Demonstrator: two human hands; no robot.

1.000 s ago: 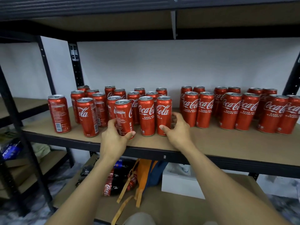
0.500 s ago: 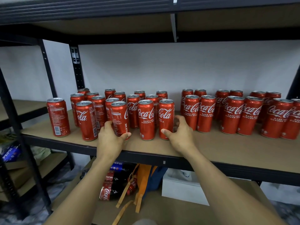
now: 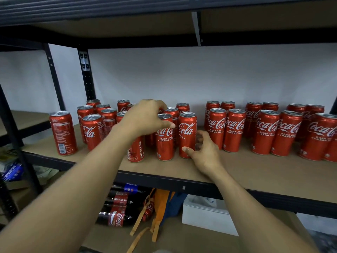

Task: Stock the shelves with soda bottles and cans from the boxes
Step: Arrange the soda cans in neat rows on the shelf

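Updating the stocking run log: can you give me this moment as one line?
left hand: above cans, grip unclear | right hand: grips front can low | shelf: cans upright

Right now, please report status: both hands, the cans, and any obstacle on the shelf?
Left hand over the rear cans, grip not visible. Right hand holds front can near its base. Neighbour can close beside it.

Head view, close, facing shelf (image 3: 255, 172)
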